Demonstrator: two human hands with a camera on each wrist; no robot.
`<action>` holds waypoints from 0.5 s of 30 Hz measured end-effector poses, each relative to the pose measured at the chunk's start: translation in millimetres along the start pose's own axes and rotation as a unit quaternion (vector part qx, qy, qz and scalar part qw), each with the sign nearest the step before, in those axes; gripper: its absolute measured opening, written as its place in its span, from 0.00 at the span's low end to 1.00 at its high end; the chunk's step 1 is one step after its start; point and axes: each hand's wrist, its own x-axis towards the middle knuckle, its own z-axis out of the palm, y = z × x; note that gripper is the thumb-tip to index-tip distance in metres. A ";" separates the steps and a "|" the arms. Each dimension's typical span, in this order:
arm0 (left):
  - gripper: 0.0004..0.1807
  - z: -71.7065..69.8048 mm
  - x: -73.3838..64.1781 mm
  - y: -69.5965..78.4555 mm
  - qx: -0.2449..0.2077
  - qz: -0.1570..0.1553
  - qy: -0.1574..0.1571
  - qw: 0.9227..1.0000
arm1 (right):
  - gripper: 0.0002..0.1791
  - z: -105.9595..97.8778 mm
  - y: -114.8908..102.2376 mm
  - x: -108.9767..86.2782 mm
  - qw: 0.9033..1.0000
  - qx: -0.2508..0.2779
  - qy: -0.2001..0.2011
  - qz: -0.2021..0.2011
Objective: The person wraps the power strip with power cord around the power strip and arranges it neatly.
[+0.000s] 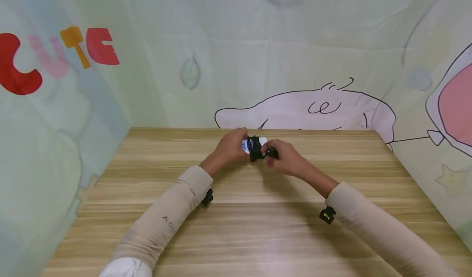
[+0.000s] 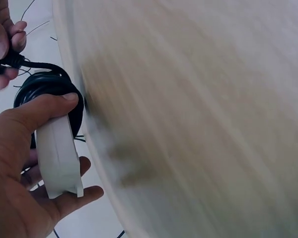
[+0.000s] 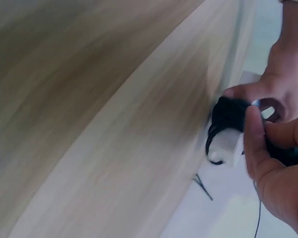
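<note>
Near the table's far edge, my left hand (image 1: 230, 146) grips a white power strip (image 2: 57, 153) by one end. Black cord (image 1: 254, 148) is wound in several turns round its middle. In the left wrist view the thumb presses on the coils while the fingers lie beneath the white body. My right hand (image 1: 288, 159) pinches the black plug (image 1: 273, 152) at the cord's end, just right of the coils. A short length of cord runs from the plug to the winding. The plug's prongs cannot be made out, and fingers hide much of it.
The wood-grain table (image 1: 243, 236) reaches out to a printed cloth backdrop (image 1: 228, 64), which stands along its far edge and both sides. Small black cameras (image 1: 327, 215) sit at both wrists.
</note>
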 end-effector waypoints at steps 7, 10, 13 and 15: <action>0.35 -46.4 -30.2 45.8 -0.014 0.016 -0.040 0.999 | 0.21 -0.4 -0.8 2.3 0.998 -0.030 0.028 -0.040; 0.33 -68.1 -44.9 66.9 -0.032 0.029 -0.060 0.997 | 0.20 -1.0 3.6 2.9 0.991 -0.092 0.040 -0.086; 0.32 -72.3 -49.7 68.6 -0.044 0.041 -0.072 0.996 | 0.21 -2.1 8.8 4.0 0.988 -0.119 0.053 -0.089; 0.32 -71.6 -51.3 66.1 -0.058 0.045 -0.071 0.995 | 0.22 -2.3 11.8 5.2 0.992 -0.099 0.048 -0.067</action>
